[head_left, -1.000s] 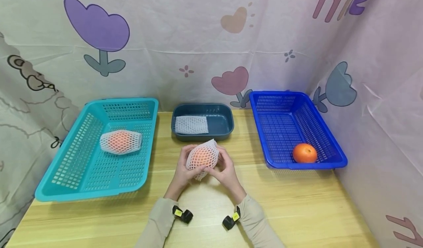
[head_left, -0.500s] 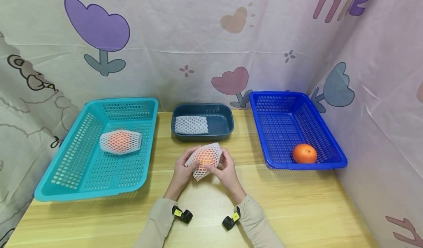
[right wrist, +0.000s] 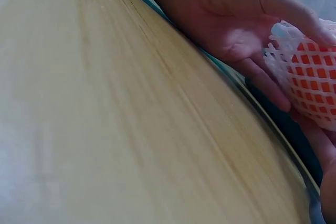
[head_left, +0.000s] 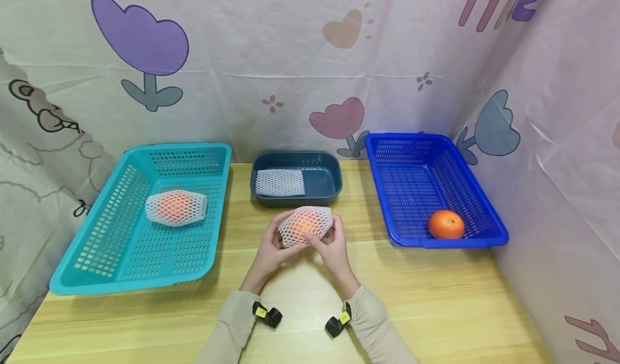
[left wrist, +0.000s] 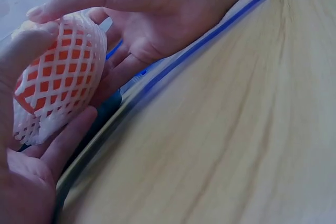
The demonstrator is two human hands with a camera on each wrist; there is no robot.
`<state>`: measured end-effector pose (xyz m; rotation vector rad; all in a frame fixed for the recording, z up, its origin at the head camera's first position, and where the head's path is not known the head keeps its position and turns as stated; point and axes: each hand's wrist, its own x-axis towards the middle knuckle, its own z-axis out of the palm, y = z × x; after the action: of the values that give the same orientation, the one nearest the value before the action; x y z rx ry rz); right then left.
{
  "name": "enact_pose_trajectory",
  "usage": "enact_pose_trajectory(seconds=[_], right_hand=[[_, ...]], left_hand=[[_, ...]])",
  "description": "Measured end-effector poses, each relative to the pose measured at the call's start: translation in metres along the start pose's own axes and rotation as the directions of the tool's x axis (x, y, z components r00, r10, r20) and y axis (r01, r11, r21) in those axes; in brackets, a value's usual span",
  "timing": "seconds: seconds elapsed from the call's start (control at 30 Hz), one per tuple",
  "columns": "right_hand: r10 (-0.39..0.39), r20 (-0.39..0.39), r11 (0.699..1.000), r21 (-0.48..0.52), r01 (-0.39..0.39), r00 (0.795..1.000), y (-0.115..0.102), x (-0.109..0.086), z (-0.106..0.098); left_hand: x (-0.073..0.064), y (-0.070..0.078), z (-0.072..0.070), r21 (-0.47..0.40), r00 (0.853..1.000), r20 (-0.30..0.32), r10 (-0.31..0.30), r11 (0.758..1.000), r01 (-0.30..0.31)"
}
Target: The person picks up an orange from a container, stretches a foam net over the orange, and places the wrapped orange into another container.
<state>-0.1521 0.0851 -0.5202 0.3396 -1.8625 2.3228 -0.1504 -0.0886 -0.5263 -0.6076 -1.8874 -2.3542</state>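
Between both hands, above the table in front of the dark bin, is an orange in a white foam net sleeve [head_left: 306,225]. The left hand [head_left: 269,252] grips its left end, thumb along the near side and fingers behind. From the right, the right hand [head_left: 336,250] holds it, its thumb pressed on the front of the netting. Red-orange skin shows through the mesh in the left wrist view, where the right hand [left wrist: 152,19] reaches in from above. The right wrist view shows the left hand [right wrist: 226,14] with its thumb on the sleeve.
A turquoise basket [head_left: 65,283] at left holds another netted orange [head_left: 176,208]. Flat foam net sleeves [head_left: 280,183] lie in the dark teal bin [head_left: 322,183] at the back. On the right, a blue basket [head_left: 407,191] contains a bare orange [head_left: 446,224]. Patterned cloth hangs behind.
The netted orange has turned from a steep tilt to nearly level and moved slightly right and away. Both hands have shifted their fingers around it. The baskets and bin stay put.
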Motion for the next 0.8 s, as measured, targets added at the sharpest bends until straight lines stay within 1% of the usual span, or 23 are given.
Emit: enact_pose_trajectory(seconds=[0.13,0.23,0.3,0.37,0.53,0.63,0.8], right_hand=[[-0.001,0.001,1.0,0.009,0.001,1.0,-0.0011,0.0,0.001],[-0.018,0.006,1.0,0.02,0.018,1.0,-0.0007,-0.0008,0.0013],[-0.026,0.011,0.999,0.027,0.025,1.0,-0.0002,-0.0013,0.0012],[-0.025,0.011,0.999,0.036,0.024,1.0,-0.0003,-0.0016,0.0014],[-0.024,0.009,0.999,0.045,0.023,1.0,-0.0003,-0.0014,0.001],[-0.035,0.018,0.997,0.068,0.033,0.999,-0.0003,-0.0016,0.0005],[-0.053,0.032,0.995,0.09,0.05,0.998,-0.0018,-0.003,-0.0006]], left_hand=[[0.001,-0.0008,-0.0012,-0.014,0.999,-0.021,0.042,0.999,-0.042],[0.0014,-0.0014,-0.0019,-0.023,0.996,-0.021,0.082,0.996,-0.082],[0.0014,-0.001,-0.0016,-0.033,0.996,-0.014,0.093,0.995,-0.093],[0.0016,0.0001,-0.0009,-0.036,0.996,-0.014,0.084,0.996,-0.085],[0.0031,0.003,0.0003,-0.002,0.998,-0.052,0.027,1.0,-0.027],[0.0028,0.0032,0.0004,0.008,0.997,-0.072,0.022,1.0,-0.022],[-0.0003,0.0039,0.001,-0.027,0.996,-0.087,0.026,0.999,-0.028]])
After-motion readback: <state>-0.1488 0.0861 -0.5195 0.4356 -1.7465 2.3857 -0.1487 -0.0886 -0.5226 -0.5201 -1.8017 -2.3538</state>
